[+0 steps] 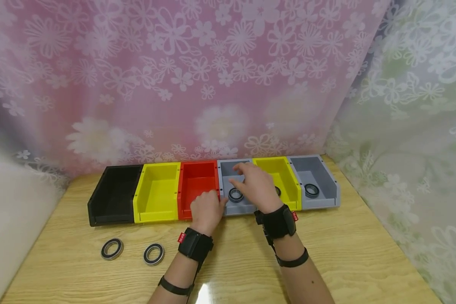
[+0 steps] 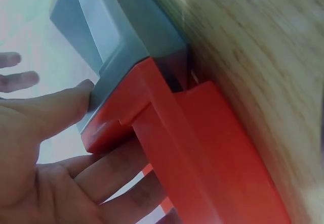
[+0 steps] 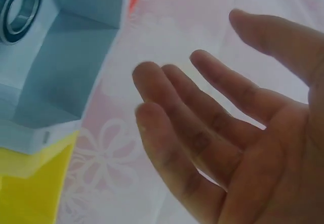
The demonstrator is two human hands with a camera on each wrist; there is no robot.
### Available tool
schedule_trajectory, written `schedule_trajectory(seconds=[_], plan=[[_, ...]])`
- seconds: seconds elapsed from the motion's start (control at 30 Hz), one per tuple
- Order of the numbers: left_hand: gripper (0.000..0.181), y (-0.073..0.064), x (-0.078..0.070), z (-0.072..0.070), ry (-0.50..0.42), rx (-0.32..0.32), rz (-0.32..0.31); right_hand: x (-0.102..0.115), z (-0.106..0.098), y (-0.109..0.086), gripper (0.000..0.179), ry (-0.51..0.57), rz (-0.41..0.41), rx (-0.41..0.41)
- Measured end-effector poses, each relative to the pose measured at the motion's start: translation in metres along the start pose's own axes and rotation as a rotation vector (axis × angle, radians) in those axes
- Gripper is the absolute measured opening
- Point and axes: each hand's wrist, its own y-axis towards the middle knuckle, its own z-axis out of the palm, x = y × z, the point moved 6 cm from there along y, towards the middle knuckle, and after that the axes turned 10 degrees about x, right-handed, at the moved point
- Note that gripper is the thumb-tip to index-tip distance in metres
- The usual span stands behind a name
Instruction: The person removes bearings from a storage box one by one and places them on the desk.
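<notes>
Left ring [image 1: 104, 250]: flat on the table [image 1: 61, 253], in front of the black bin [image 1: 118, 190].
Next ring [image 1: 146, 256]: flat, in front of the left yellow bin [image 1: 158, 190].
Left hand [image 1: 206, 211]: fingers curled round the edge of the red bin [image 1: 199, 177], thumb against the middle grey bin [image 1: 238, 210], probably steadying the row.
Middle ring [image 1: 230, 196]: inside that grey bin, walled in.
Right hand [image 1: 256, 185]: above it, fingers loose, gripping nothing.
Last rings: one [image 1: 278, 191] partly hidden in the right yellow bin [image 1: 279, 169], one [image 1: 312, 196] in the right grey bin [image 1: 305, 175].

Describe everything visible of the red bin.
The red bin is open-topped, low at the front, and looks like smooth plastic. It stands upright on the wooden table, between a yellow bin and a grey bin. The left grip holds its front edge, hiding part of it.
</notes>
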Motion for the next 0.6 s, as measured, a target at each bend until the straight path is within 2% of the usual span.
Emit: schedule_trajectory(seconds=[0.43,0.6], plan=[[0.043,-0.001,0.001,0.001,0.002,-0.004,0.012,-0.018,0.05,0.021,0.049,-0.179,0.093,0.165],[0.045,-0.001,0.003,0.001,-0.01,0.004,0.007,-0.02,0.062,0.023,0.046,-0.239,0.091,0.181]])
